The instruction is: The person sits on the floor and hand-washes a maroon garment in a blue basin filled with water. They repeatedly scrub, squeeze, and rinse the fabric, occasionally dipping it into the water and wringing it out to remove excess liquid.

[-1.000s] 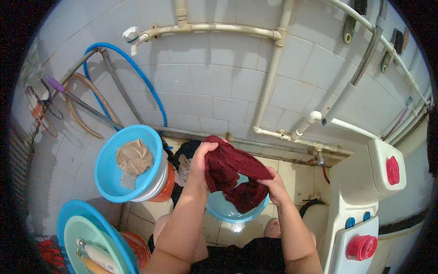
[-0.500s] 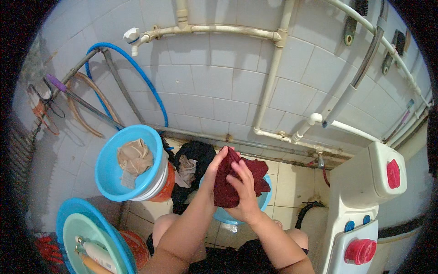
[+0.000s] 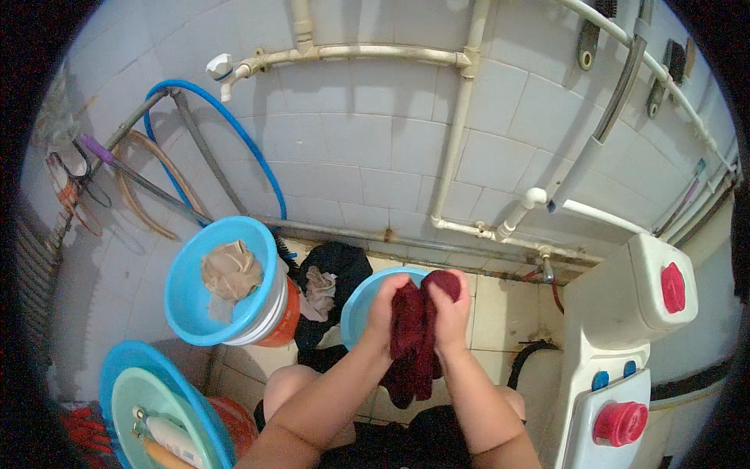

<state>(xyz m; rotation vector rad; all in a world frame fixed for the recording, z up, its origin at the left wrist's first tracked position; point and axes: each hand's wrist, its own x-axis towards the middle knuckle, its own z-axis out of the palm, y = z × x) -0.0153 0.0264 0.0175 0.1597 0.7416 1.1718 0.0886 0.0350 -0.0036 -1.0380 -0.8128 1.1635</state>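
Note:
A maroon cloth (image 3: 412, 332) is bunched between my two hands, its lower end hanging down toward my lap. My left hand (image 3: 382, 311) is closed around the cloth's left side. On the other side my right hand (image 3: 451, 315) grips it, with a rounded fold bulging up near the fingertips. Most of my fingers are hidden by the fabric. Below and behind the cloth, a light-blue basin (image 3: 361, 306) sits on the tiled floor; its inside is largely covered by my hands.
At left, a blue basin (image 3: 181, 301) holding beige cloth (image 3: 232, 270) rests on stacked buckets (image 3: 279, 316). Nearer stands another blue tub (image 3: 125, 359) with a green basin. Dark clothes (image 3: 337, 266) lie on the floor. White containers with red caps (image 3: 621, 424) stand right; pipes (image 3: 375, 51) cross the wall.
Both hands have turned and drawn slightly nearer to me, and the cloth now hangs folded between them instead of spreading rightward. More of the light-blue basin's left side shows.

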